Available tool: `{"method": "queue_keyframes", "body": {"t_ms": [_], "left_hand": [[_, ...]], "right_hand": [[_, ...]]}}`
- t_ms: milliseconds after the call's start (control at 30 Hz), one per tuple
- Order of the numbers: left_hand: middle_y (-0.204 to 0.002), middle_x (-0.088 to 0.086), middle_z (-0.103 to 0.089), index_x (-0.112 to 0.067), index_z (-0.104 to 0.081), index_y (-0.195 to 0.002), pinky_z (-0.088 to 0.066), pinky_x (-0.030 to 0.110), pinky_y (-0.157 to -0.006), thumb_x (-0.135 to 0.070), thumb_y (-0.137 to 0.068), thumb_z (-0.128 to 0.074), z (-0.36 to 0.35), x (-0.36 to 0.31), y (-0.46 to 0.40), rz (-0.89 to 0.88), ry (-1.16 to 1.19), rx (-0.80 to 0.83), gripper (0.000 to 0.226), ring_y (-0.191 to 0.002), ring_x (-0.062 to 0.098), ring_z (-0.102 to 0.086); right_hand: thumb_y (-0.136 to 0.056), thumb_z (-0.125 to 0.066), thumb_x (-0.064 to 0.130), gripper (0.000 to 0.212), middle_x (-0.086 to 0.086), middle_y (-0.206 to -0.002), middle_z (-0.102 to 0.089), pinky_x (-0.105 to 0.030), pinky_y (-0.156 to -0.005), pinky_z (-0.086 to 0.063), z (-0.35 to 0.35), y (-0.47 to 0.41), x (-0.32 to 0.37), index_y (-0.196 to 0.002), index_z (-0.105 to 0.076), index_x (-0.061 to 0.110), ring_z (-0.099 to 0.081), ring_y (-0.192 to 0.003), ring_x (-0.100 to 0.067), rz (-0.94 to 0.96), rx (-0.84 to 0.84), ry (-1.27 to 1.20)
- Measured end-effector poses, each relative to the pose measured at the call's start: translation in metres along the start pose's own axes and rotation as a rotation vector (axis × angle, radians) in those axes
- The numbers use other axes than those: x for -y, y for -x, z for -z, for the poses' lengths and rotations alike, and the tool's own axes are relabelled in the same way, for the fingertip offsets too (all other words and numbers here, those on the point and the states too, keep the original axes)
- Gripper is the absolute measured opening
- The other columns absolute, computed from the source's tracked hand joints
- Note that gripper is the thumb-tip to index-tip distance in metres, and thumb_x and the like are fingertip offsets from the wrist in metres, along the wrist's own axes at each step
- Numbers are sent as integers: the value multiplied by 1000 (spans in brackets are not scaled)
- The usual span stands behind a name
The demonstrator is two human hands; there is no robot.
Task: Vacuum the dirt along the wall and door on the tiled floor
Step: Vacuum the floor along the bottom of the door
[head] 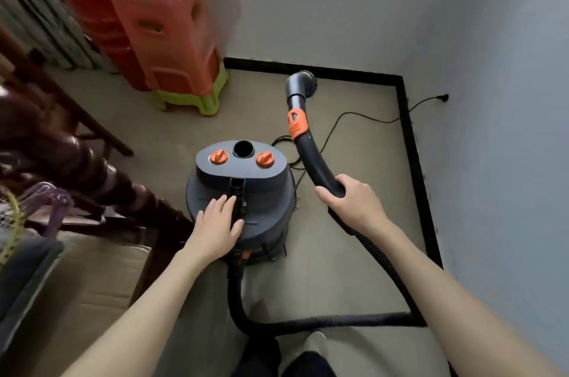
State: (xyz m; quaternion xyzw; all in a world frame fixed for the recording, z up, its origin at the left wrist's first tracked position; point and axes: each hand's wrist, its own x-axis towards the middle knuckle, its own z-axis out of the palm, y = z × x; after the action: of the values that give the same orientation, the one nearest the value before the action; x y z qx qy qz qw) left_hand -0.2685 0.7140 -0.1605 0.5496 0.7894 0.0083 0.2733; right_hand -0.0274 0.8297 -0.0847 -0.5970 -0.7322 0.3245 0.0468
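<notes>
A grey canister vacuum [264,192] with two orange knobs stands on the beige tiled floor [354,241]. My left hand [215,222] rests flat on its lid, fingers touching the black carry handle [237,198]. My right hand [354,201] is wrapped around the curved black hose wand [314,161], which has an orange clip. The round brush nozzle [303,82] sits on the floor against the black skirting of the far wall [323,7]. The ribbed hose [308,319] loops from the vacuum's base across the floor near my feet.
Stacked orange stools on a green one [172,53] stand at the far left corner under a metal pot. Dark wooden furniture [77,161] and a cardboard box [92,284] crowd the left. The power cord [354,118] runs to a plug on the right wall [508,130].
</notes>
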Motion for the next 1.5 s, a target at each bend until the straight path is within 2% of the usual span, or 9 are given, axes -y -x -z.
{"method": "queue_keyframes", "body": {"t_ms": [233, 400, 500, 567, 667, 800, 933, 1067, 1500], "left_hand": [[-152, 15, -26, -4, -18, -148, -25, 37, -112, -31, -97, -48, -51, 19, -72, 242, 374, 10, 65, -141, 27, -25], [-133, 12, -51, -7, -45, -134, -36, 33, -92, -36, -92, -56, -71, 16, -104, 415, 603, -134, 52, -124, 30, -45], [-105, 7, -65, -6, -64, -108, -41, 32, -81, -40, -90, -59, -77, 32, -112, 464, 723, -130, 39, -100, 23, -57], [-73, 4, -53, -7, -58, -76, -36, 32, -65, -41, -90, -59, -77, 39, -116, 452, 795, -116, 37, -73, 18, -49], [-62, 3, -30, -15, -35, -60, -29, 31, -61, -47, -91, -54, -77, 39, -122, 504, 870, -108, 48, -61, 18, -33], [-86, 11, -52, -9, -53, -80, -46, 40, -86, -50, -96, -40, -81, 38, -130, 616, 960, -78, 46, -84, 24, -51], [-100, 6, -60, -9, -57, -89, -43, 41, -99, -48, -98, -35, -85, 38, -136, 638, 965, -48, 45, -106, 25, -55], [-131, 9, -54, -3, -47, -133, -40, 42, -105, -49, -98, -35, -85, 34, -134, 694, 983, -43, 59, -121, 29, -50], [-130, 18, -54, 4, -49, -129, -42, 42, -100, -47, -99, -32, -126, 35, -84, 760, 744, -147, 62, -118, 34, -51]], "right_hand": [[-89, -58, 53, 27, 10, -72, -56, -34, -66, -39, -64, -62, -36, -79, -47, 31, -59, -82, -25, -58, 54, -75], [-87, -60, 54, 31, 12, -69, -54, -33, -63, -34, -85, -76, -61, -72, -44, 31, -56, -78, -24, -66, 82, -92], [-86, -60, 54, 31, 13, -69, -53, -34, -64, -34, -95, -75, -69, -73, -45, 31, -56, -78, -24, -52, 108, -92], [-86, -62, 54, 28, 14, -69, -53, -34, -65, -35, -99, -75, -72, -78, -48, 30, -56, -79, -24, -49, 100, -109], [-86, -63, 52, 27, 13, -71, -55, -34, -66, -38, -101, -75, -76, -81, -52, 28, -58, -81, -24, -55, 84, -140], [-86, -65, 52, 29, 13, -70, -57, -34, -65, -37, -99, -73, -82, -73, -49, 31, -57, -76, -21, -69, 71, -170], [-85, -65, 51, 30, 12, -71, -58, -37, -70, -42, -99, -66, -90, -73, -50, 29, -58, -78, -22, -76, 71, -167], [-86, -65, 50, 30, 11, -69, -57, -35, -66, -40, -100, -56, -97, -72, -49, 28, -56, -75, -20, -78, 82, -165], [-86, -66, 50, 31, 8, -68, -54, -36, -66, -37, -82, -18, -128, -77, -53, 23, -54, -75, -23, -28, 103, -167]]}}
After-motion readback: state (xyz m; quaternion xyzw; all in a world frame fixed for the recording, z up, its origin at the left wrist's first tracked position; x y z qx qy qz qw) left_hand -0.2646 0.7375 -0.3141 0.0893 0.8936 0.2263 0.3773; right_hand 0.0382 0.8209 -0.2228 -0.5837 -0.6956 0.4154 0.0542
